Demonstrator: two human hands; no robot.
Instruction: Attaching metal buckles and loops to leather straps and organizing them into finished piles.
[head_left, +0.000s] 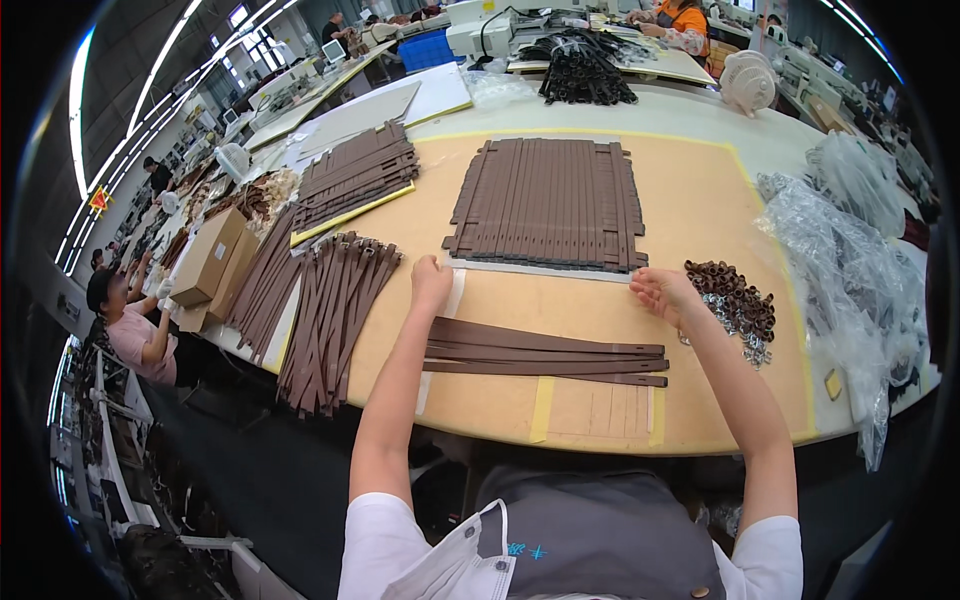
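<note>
Grey cloth apron up front; left hand and right hand curl by flat brown straps, grip impossible to tell!

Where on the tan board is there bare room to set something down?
Between left hand and right hand, bare board separates the strap row from the loose straps; more lies right of that row, beyond the brown rings. The left side is crowded with strap bundles.

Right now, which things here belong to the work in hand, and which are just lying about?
Likely in the work:
- strap row, nearest left hand and right hand
- loose straps
- brown rings
- metal bits

Seemingly just lying about:
- clear plastic
- cardboard box
- black bundle
</note>
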